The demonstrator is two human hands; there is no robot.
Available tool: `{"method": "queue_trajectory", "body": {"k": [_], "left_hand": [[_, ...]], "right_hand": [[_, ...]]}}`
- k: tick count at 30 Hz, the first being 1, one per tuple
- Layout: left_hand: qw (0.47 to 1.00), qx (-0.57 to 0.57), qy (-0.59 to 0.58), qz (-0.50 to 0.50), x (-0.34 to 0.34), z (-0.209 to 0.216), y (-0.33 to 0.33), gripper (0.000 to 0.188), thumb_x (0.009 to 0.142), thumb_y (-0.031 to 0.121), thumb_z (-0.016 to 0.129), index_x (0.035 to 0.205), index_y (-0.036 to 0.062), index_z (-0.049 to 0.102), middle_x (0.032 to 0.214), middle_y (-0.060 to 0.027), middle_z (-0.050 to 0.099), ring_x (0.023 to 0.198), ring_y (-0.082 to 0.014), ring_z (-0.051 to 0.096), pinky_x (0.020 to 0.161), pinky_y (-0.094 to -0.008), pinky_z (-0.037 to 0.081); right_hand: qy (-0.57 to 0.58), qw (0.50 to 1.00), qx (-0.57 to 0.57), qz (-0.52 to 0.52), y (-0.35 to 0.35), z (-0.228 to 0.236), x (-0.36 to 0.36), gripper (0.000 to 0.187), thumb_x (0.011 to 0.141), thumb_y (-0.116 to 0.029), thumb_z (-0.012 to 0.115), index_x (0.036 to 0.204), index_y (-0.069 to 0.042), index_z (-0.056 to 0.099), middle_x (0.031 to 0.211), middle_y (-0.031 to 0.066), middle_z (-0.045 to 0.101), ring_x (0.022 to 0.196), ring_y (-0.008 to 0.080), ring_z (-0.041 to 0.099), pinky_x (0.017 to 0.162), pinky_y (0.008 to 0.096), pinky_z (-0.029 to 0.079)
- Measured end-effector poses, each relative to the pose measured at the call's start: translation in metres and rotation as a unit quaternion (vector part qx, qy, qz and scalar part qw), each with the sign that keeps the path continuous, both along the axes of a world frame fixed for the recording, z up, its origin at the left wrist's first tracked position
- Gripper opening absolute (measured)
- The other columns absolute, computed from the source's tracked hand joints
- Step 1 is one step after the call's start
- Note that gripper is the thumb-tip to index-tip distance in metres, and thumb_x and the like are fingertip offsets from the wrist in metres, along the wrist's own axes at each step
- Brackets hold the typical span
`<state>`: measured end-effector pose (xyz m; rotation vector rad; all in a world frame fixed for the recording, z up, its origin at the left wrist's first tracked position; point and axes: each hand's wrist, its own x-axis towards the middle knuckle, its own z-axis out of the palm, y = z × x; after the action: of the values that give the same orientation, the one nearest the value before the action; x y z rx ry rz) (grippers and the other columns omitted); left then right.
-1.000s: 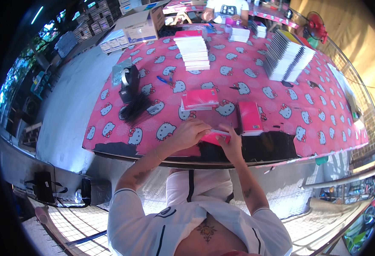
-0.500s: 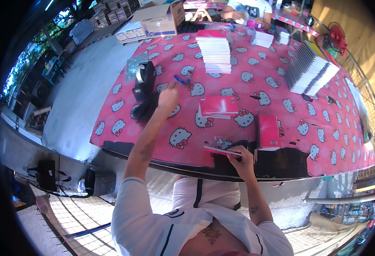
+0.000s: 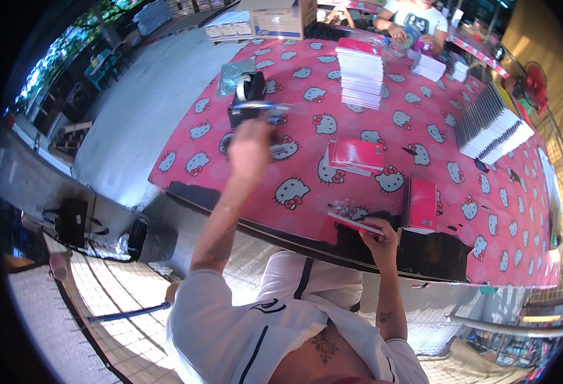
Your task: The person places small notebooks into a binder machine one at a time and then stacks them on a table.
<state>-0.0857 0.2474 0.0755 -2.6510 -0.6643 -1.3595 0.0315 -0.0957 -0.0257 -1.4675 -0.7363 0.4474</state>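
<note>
Near the front edge of the pink, cat-patterned bench [image 3: 301, 221], my right hand [image 3: 384, 242] pinches a thin red notebook [image 3: 353, 223] between thumb and fingers, gripping it by its right end and showing it almost edge-on. Clear, crinkled film [image 3: 344, 208] shows just behind it. My left hand [image 3: 251, 148] reaches farther out, closed around a blue-and-silver tool [image 3: 262, 105], though blur hides how each finger sits and what kind of tool it is. Close by that hand stands a black tape dispenser [image 3: 251, 84], with a clear plastic sheet [image 3: 231, 72] beside it. Between my two hands, but farther off, lies a small pile of red notebooks [image 3: 359, 155]; a red spiral notebook [image 3: 423, 203] rests just right of my right hand. Beyond these rise a tall stack of white-edged pads [image 3: 360, 77] and, to the right, a spiral-bound stack [image 3: 489, 131]. Across the bench, a co-worker [image 3: 416, 24] has both hands at some items.
</note>
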Motion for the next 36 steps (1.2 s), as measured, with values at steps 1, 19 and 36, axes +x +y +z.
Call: {"method": "queue_trajectory", "body": {"k": [1,19,36], "left_hand": [[0.995,-0.031,-0.018,0.097,-0.033,-0.005,0.019,0.013,0.089,0.010,0.060,0.100,0.0074,0.065,0.095,-0.0121,0.063,0.085,-0.0309,0.066,0.071,-0.0428,0.055],[0.992,0.009,0.128,-0.001,-0.039,-0.104,0.027,0.012,0.086,0.014,0.067,0.093,0.0056,0.063,0.092,-0.0113,0.061,0.085,-0.0311,0.061,0.074,-0.0416,0.052],[0.914,-0.282,-0.024,-0.290,-0.041,-0.053,-0.127,0.021,0.086,0.005,0.072,0.107,0.0035,0.072,0.090,-0.0125,0.070,0.073,-0.0212,0.069,0.057,-0.0293,0.053]], "right_hand": [[0.034,0.999,-0.003,-0.005,0.003,0.010,-0.002,0.031,0.083,0.008,0.071,0.112,-0.001,0.064,0.102,0.0110,0.072,0.092,0.0138,0.067,0.080,0.0261,0.053],[0.032,0.997,-0.039,0.066,0.012,0.011,-0.011,0.024,0.091,-0.006,0.069,0.114,0.001,0.068,0.105,0.0051,0.069,0.095,0.0094,0.060,0.086,0.0248,0.047],[-0.013,0.999,-0.020,0.043,0.016,0.002,-0.007,0.028,0.093,-0.005,0.068,0.120,0.000,0.065,0.103,0.0044,0.068,0.094,0.0083,0.059,0.085,0.0237,0.047]]}}
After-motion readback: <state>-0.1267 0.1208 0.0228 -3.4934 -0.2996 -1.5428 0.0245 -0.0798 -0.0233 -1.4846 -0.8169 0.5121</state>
